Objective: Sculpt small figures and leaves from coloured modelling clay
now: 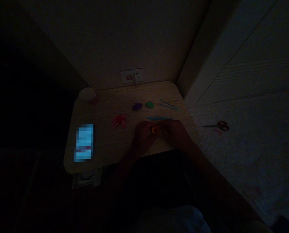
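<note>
Both hands meet over the near right part of the small wooden table (103, 142), in dim light. Between their fingertips is a small orange lump of modelling clay (155, 130). My left hand (143, 136) is closed around its left side. From the right, my right hand (175, 131) pinches at it, its fingertips partly lost in shadow. Just beyond the hands lie several thin blue sticks (160, 118), and two more sticks (168, 105) lie farther back. A green clay lump (149, 104), a purple clay lump (137, 106) and a red clay piece with pink finger-like strips (119, 120) rest to the left.
A lit phone (84, 142) lies at the table's left side. Toward the back left corner stands a pale tub (87, 94). A wall socket (132, 76) holds a plug behind the table. Red-handled scissors (217, 126) lie on the pale surface at right.
</note>
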{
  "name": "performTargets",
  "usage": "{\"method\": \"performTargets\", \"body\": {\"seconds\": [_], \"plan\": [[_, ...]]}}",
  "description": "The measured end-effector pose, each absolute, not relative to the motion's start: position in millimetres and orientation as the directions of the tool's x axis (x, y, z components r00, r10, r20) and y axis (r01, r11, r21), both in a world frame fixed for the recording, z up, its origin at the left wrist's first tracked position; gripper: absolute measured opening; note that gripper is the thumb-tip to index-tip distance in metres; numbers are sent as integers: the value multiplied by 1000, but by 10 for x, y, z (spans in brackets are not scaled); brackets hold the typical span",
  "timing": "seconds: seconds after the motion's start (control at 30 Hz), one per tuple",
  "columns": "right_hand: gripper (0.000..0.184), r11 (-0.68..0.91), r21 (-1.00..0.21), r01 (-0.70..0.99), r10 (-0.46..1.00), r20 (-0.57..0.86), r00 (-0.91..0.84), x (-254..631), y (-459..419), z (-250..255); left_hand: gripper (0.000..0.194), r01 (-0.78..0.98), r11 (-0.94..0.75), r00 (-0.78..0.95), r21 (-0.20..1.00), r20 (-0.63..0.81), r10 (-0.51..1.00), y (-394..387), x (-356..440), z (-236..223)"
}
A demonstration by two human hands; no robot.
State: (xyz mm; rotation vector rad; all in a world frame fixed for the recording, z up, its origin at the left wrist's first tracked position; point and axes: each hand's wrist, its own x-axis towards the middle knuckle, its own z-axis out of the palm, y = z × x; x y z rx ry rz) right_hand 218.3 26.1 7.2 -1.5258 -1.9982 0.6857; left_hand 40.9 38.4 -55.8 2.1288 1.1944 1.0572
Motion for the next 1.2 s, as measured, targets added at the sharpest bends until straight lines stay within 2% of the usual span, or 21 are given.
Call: {"method": "performTargets", "body": {"seconds": [0.2, 0.33, 0.5, 0.67, 1.0, 1.2], "plan": [[21, 236, -705, 669, 970, 129, -206, 2148, 272, 44, 20, 499, -495, 324, 711, 377, 868, 386, 403, -575], [15, 152, -760, 632, 988, 89, -130, 2129, 251, -12, 24, 492, -503, 335, 710, 379, 863, 381, 387, -566], [8, 115, -709, 696, 991, 36, -127, 2140, 207, -38, 34, 402, -544, 380, 736, 407, 831, 374, 318, -530], [7, 110, -659, 744, 993, 39, -113, 2116, 220, -35, 27, 347, -542, 404, 765, 399, 823, 401, 259, -524], [9, 194, -698, 689, 981, 117, -157, 2128, 267, -119, 25, 350, -552, 428, 757, 395, 813, 414, 200, -551], [11, 145, -631, 763, 985, 20, -170, 2245, 198, -57, 19, 366, -530, 381, 765, 397, 835, 399, 209, -569]]}}
